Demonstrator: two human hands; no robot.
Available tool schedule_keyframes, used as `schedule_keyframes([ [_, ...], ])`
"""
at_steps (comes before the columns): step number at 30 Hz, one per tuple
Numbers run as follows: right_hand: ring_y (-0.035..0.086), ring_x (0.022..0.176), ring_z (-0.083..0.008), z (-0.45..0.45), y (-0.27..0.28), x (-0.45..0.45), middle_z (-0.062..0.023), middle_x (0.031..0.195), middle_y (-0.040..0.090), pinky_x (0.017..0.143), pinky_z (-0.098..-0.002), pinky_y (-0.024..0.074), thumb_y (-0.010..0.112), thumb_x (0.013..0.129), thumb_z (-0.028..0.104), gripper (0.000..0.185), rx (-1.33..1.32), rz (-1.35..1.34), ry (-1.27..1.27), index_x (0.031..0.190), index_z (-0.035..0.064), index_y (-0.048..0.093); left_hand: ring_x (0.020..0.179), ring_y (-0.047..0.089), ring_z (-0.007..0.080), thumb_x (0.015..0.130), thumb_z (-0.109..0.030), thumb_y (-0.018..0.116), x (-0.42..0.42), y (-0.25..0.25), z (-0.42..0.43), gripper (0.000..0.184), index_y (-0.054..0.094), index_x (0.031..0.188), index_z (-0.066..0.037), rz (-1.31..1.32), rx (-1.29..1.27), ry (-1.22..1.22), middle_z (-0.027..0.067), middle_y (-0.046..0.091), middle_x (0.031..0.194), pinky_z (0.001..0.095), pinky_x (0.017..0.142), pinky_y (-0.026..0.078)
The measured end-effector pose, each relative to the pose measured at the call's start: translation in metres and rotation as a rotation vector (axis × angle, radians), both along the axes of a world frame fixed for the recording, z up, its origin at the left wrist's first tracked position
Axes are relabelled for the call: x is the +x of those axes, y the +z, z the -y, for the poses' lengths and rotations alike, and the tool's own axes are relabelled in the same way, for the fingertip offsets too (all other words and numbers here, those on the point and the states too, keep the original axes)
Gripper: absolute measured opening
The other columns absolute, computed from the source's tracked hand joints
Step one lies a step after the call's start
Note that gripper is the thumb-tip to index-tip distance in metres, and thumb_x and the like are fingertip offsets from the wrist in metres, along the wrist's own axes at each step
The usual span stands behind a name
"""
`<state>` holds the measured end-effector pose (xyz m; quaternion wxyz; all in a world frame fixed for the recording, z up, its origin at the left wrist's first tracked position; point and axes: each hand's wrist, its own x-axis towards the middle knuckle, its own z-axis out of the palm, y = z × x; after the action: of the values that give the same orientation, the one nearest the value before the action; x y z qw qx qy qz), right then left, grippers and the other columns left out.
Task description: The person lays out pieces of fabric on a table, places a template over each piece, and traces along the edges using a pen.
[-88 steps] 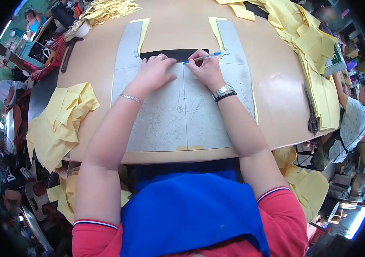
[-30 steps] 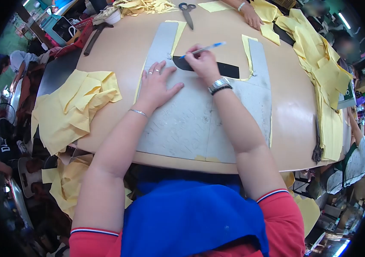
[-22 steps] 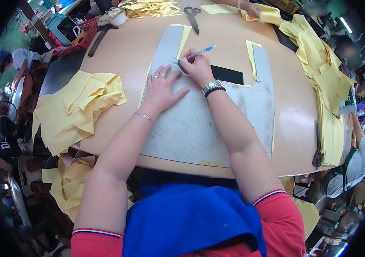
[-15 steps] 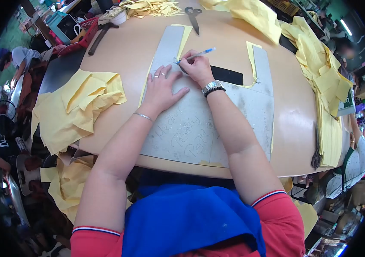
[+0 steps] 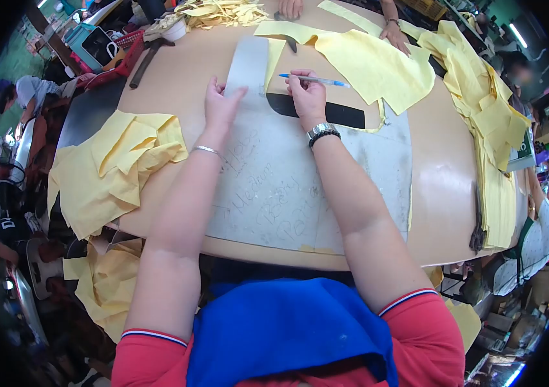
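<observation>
A grey template (image 5: 268,187) with handwriting lies on yellow material that shows along its edges. At the template's upper left edge is my left hand (image 5: 223,103), thumb over the surface and fingers at the rim, gripping it. My right hand (image 5: 308,95) holds a blue-and-clear pen (image 5: 326,80) above the cutout. Inside the cutout lies a black strip (image 5: 346,115), partly hidden by my right hand. A broad yellow sheet (image 5: 377,68) covers the template's upper right arm.
A co-worker's hands (image 5: 395,36) touch the far side. Scissors (image 5: 292,44) are mostly covered by the sheet. A hammer (image 5: 148,63) and yellow pieces (image 5: 116,168) lie left; folded yellow material (image 5: 493,148) lies right. Yellow strips (image 5: 223,13) are piled at the back.
My left hand has moved from flat on the template to its left edge. My right hand has lifted the pen and moved right. The yellow sheet has come down over the scissors and template.
</observation>
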<state>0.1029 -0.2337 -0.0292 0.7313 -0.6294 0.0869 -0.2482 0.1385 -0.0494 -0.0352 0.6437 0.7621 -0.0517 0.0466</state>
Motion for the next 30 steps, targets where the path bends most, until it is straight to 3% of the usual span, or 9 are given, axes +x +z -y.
schedule_keyframes([
  [2, 0.058, 0.067, -0.0072, 0.000, -0.003, -0.002, -0.0046, 0.078, 0.066, 0.062, -0.0239, 0.0479, 0.064, 0.086, 0.013, 0.016, -0.016, -0.004, 0.005, 0.096, 0.0007, 0.060, 0.106, 0.056, 0.0135, 0.085, -0.016, 0.069, -0.026, 0.056, -0.004, 0.050, 0.051, 0.127, 0.003, -0.168, -0.326, -0.177, 0.0074, 0.057, 0.122, 0.0266, 0.097, 0.040],
  [5, 0.059, 0.068, -0.0077, 0.000, -0.002, -0.001, -0.0045, 0.077, 0.067, 0.063, -0.0244, 0.0484, 0.065, 0.084, 0.013, 0.015, -0.063, 0.001, 0.034, 0.093, 0.0014, 0.062, 0.106, 0.054, 0.0150, 0.078, -0.005, 0.072, -0.042, 0.046, -0.015, 0.032, 0.059, 0.107, -0.004, -0.092, -0.311, -0.233, 0.0051, 0.058, 0.117, 0.0288, 0.097, 0.040],
  [8, 0.062, 0.068, -0.0104, -0.003, -0.002, -0.003, -0.0062, 0.076, 0.068, 0.065, -0.0257, 0.0499, 0.066, 0.081, 0.016, 0.015, -0.213, -0.005, 0.043, 0.086, 0.0017, 0.064, 0.111, 0.051, 0.0178, 0.072, -0.003, 0.075, -0.064, 0.007, -0.032, 0.029, 0.056, 0.093, -0.009, 0.259, -0.043, -0.342, 0.0053, 0.059, 0.116, 0.0322, 0.099, 0.039],
  [9, 0.062, 0.068, -0.0108, -0.004, 0.002, -0.007, -0.0066, 0.076, 0.068, 0.065, -0.0259, 0.0502, 0.066, 0.081, 0.016, 0.015, -0.280, -0.023, 0.057, 0.086, 0.0016, 0.064, 0.116, 0.049, 0.0224, 0.069, -0.006, 0.077, -0.077, 0.009, -0.035, 0.030, 0.052, 0.086, -0.011, 0.383, 0.201, -0.296, 0.0063, 0.060, 0.113, 0.0360, 0.101, 0.038],
  [11, 0.063, 0.068, -0.0116, -0.006, 0.009, -0.013, -0.0076, 0.074, 0.068, 0.065, -0.0265, 0.0508, 0.065, 0.081, 0.017, 0.016, -0.415, -0.059, 0.091, 0.085, 0.0013, 0.064, 0.116, 0.049, 0.0306, 0.068, -0.013, 0.077, -0.085, 0.013, -0.039, 0.028, 0.053, 0.082, -0.009, 0.443, 0.305, -0.301, 0.0063, 0.062, 0.107, 0.0409, 0.100, 0.038],
  [18, 0.066, 0.066, -0.0153, -0.011, 0.017, -0.019, -0.0078, 0.071, 0.069, 0.065, -0.0290, 0.0524, 0.066, 0.080, 0.020, 0.018, -0.623, -0.119, 0.159, 0.085, 0.0026, 0.066, 0.115, 0.049, 0.0317, 0.068, -0.015, 0.077, -0.086, 0.014, -0.036, 0.029, 0.052, 0.080, -0.009, 0.413, 0.284, -0.277, 0.0064, 0.062, 0.108, 0.0401, 0.099, 0.039],
  [30, 0.067, 0.066, -0.0166, -0.011, 0.009, -0.015, -0.0090, 0.070, 0.068, 0.066, -0.0291, 0.0526, 0.067, 0.079, 0.022, 0.019, -0.551, -0.077, 0.174, 0.085, 0.0040, 0.066, 0.117, 0.048, 0.0285, 0.069, -0.011, 0.075, -0.086, 0.013, -0.036, 0.028, 0.050, 0.080, -0.008, 0.431, 0.345, -0.278, 0.0069, 0.060, 0.110, 0.0382, 0.100, 0.038],
])
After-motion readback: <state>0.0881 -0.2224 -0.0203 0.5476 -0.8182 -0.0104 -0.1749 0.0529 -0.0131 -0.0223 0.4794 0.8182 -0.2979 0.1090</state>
